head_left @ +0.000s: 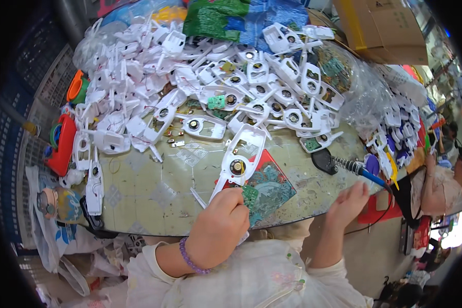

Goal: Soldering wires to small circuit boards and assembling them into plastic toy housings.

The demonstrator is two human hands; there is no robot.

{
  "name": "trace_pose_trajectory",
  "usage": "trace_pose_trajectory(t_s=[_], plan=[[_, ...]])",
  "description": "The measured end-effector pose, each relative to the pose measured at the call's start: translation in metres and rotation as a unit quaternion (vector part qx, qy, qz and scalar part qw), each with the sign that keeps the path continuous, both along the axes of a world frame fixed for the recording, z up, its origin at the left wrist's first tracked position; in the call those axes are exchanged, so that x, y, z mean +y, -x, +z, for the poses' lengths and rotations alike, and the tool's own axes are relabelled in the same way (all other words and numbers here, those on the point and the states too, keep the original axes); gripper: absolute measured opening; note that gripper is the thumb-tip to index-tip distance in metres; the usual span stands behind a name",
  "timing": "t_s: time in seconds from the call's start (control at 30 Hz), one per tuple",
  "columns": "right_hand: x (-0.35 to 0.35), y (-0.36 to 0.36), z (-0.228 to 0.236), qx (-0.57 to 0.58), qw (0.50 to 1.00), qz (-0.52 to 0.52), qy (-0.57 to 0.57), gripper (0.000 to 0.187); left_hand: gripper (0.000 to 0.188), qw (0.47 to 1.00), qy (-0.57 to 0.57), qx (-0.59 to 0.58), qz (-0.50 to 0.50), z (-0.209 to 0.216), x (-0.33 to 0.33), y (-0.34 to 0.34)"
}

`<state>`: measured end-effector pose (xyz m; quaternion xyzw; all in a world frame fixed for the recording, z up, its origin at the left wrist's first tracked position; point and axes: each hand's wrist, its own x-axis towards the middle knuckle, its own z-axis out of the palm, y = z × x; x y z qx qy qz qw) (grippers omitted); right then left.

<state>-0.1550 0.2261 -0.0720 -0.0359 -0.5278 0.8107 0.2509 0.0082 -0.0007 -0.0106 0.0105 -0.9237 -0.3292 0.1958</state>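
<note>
Tabletop [149, 192] space before us backs onto heaped white plastic housings [133, 82]. Our left hand [218, 228] closes its grip on the near end of one speaker housing [227, 167], over a red-edged mat [288, 180], with a green circuit board [250, 195] just beside it. Our right hand [346, 205] is near the soldering iron [373, 177]; we cannot tell its grip. We judge wiring is being readied; next likely calls for taking the iron's handle.

The left grip [220, 225] curls in a pinch, the right grip [347, 204] loosely bent.
</note>
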Motion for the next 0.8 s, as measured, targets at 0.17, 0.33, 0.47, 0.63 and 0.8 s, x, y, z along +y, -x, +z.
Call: trace_pose_trajectory(t_s=[0.17,0.33,0.47,0.63,0.8], plan=[[-0.064,-0.01,0.035,0.191,0.801,0.282,-0.492,0.016,0.012,0.999,0.018,0.001,-0.027,-0.004,-0.001,0.0],[-0.151,0.053,0.058,0.112,0.701,0.441,-0.549,0.031,0.013,0.999,0.027,0.033,-0.011,-0.002,-0.001,-0.004],[-0.175,0.041,0.067,-0.03,0.714,0.53,-0.456,0.028,0.013,0.999,-0.013,0.025,0.018,0.001,-0.016,-0.019],[-0.173,0.008,0.079,-0.087,0.69,0.649,-0.308,0.036,0.011,0.994,-0.087,0.024,0.054,0.01,-0.064,-0.052],[-0.161,-0.011,0.063,-0.062,0.682,0.651,-0.327,0.045,0.013,0.994,0.025,0.019,0.103,-0.001,-0.079,-0.059]])
